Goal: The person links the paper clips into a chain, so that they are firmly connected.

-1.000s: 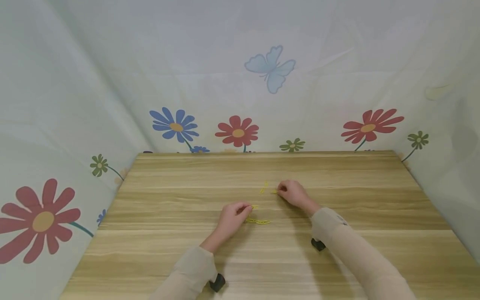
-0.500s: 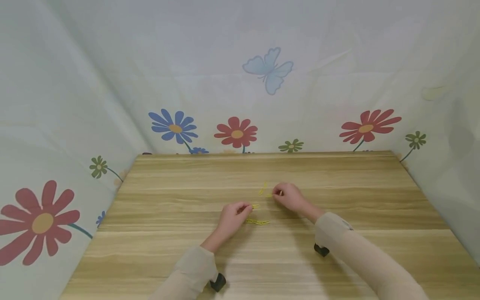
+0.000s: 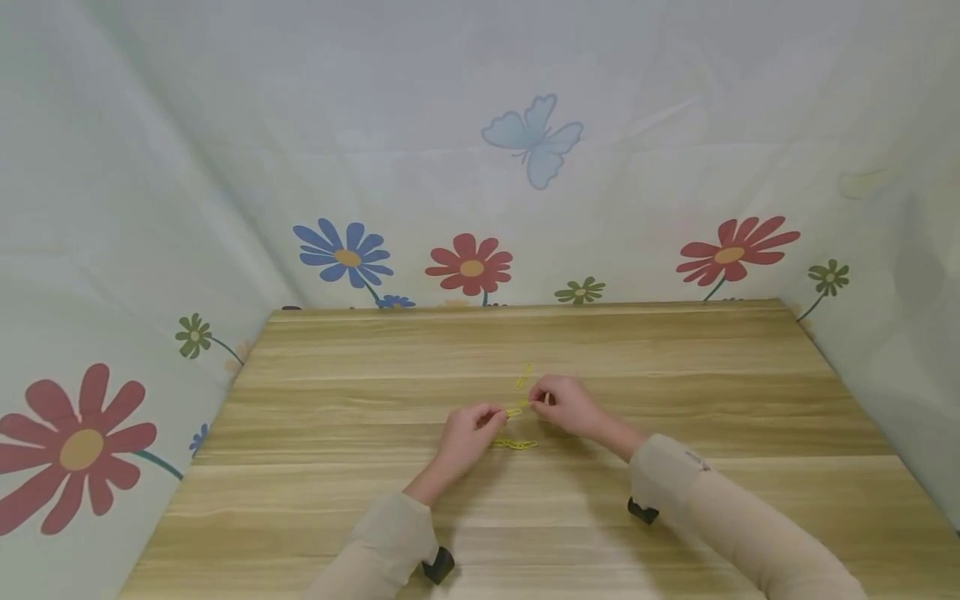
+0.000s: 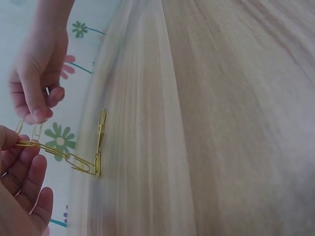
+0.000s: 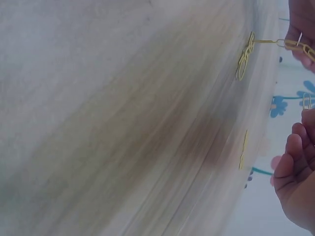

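Note:
My left hand [image 3: 467,435] pinches the end of a chain of yellow paper clips [image 4: 80,163] between thumb and fingers. From there the chain hangs down, and its lower part [image 3: 516,444] lies on the table. One clip [image 3: 513,412] sticks out past the left fingertips towards the right hand. My right hand [image 3: 572,406] pinches a single yellow paper clip [image 5: 307,101], close to the left fingertips; a small gap shows between the hands. Whether the clip touches the chain's end clip cannot be told.
Beyond the hands, more yellow paper clips [image 3: 524,376] lie in a line on the wood-grain table [image 3: 337,367]; their number is unclear. A white cloth [image 3: 637,192] printed with flowers and a butterfly hangs behind the table and along its sides.
My right hand has moved left and nearer to me with its paper clip, up to the left hand. The left hand has stayed nearly still, holding the chain.

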Available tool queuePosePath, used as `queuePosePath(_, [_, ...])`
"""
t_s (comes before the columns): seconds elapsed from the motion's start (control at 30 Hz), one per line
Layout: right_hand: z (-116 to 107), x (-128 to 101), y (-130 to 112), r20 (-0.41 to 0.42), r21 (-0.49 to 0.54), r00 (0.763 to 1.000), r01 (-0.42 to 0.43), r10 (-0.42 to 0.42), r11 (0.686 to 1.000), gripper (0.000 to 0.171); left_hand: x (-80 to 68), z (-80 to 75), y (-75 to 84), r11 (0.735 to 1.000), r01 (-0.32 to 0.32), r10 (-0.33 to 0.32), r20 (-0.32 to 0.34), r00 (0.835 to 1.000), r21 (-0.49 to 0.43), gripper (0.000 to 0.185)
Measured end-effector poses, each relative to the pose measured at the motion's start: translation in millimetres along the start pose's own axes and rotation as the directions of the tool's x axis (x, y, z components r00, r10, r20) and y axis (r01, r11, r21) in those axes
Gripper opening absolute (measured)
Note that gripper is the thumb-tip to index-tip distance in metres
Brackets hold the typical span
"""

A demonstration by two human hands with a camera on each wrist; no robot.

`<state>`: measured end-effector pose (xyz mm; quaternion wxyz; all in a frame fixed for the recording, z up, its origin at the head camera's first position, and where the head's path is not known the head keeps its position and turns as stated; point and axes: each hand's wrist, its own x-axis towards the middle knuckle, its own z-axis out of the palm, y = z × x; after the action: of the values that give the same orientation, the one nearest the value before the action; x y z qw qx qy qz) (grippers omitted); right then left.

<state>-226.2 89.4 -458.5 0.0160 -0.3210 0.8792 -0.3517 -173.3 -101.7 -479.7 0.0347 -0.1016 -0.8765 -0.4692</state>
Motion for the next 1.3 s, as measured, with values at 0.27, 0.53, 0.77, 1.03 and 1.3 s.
queuePosePath(0.27, [4.6,-4.3,-11.0,-0.031,-0.124,0.987,0.153,-0.158,0.98,0.004,-1.0,-1.0,4.3,1.0,0.015,-0.015,-0.009,1.0,-0.002,0.019])
queuePosePath(0.53, [7.5,-6.0,-14.1,-0.058,-0.187,0.968,0.23,-0.245,0.955,0.006,-0.9,-1.4,4.8,1.0,0.023,-0.023,-0.026,0.999,-0.003,0.018])
queuePosePath(0.77, [8.0,-8.1,-15.6,-0.067,-0.192,0.967,0.229,-0.245,0.954,0.006,-1.2,-1.5,4.9,1.0,0.023,-0.023,-0.035,0.999,0.012,0.017])
queuePosePath(1.03, [5.1,-10.3,-16.2,-0.077,-0.138,0.976,0.19,-0.202,0.972,0.006,-2.3,-2.2,3.4,0.999,0.047,-0.046,-0.04,0.998,0.024,0.018])
queuePosePath(1.3, [-0.7,-10.7,-17.1,-0.074,-0.067,0.991,0.106,-0.111,0.992,0.005,-3.3,-4.6,-1.2,0.999,0.048,-0.047,-0.033,0.998,0.02,0.02])
